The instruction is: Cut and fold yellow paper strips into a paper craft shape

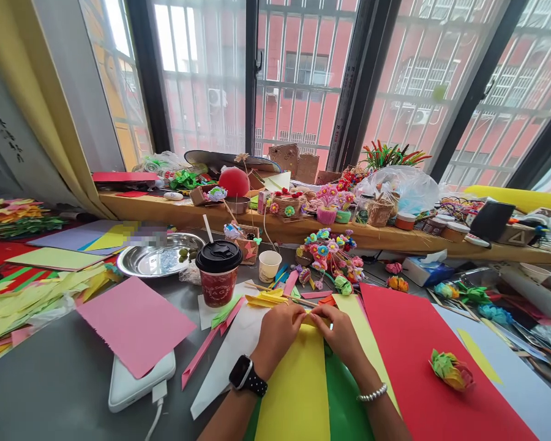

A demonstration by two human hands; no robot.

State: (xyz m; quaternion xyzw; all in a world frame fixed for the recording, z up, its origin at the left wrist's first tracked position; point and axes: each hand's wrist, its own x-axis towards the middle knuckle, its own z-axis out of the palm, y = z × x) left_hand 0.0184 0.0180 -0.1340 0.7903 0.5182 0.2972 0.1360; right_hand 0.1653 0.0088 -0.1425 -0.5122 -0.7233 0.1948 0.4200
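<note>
A long yellow paper sheet (296,386) lies in front of me over a green surface (346,404). My left hand (280,334), with a black watch on its wrist, is closed in a pinch at the sheet's far end. Close beside it, my right hand (340,334), wearing a beaded bracelet, pinches the same end between thumb and fingers. A narrow bit of yellow paper shows between the fingertips; whether it is folded I cannot tell. Just beyond the left hand are folded yellow paper pieces (266,298). A folded pink paper strip (206,355) rests further left.
A lidded cup (218,275) with a straw and a paper cup (270,266) stand beyond my hands. Left are a metal plate (142,260) and pink paper (135,324) over a white power bank (142,380). Right, a paper flower (450,370) sits on red paper (408,343).
</note>
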